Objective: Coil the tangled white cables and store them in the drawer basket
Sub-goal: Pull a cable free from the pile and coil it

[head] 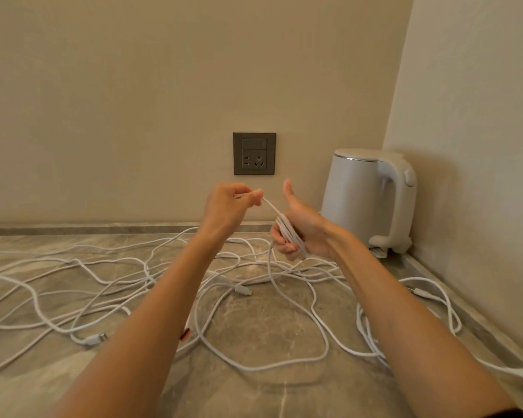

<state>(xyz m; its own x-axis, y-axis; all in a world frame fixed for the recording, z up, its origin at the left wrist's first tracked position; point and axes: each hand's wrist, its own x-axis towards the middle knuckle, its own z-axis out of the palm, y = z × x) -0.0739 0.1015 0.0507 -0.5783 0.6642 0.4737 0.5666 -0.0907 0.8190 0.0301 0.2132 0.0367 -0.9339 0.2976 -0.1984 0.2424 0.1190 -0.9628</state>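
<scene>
- Right hand [299, 233], frame centre: fingers curled round a coil [289, 235] of white cable, thumb up.
- Left hand [228, 206], just left of it: pinches the strand running to the coil.
- Tangled white cables [254, 297]: spread across the marble counter [254, 396], lower frame.
- Kettle [372, 200], right; wall socket [254, 153], centre.

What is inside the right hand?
Several loops of white cable, wound round the right hand; one strand runs up to the left hand, which pinches it. The hand itself hides the loops' far side.
</scene>
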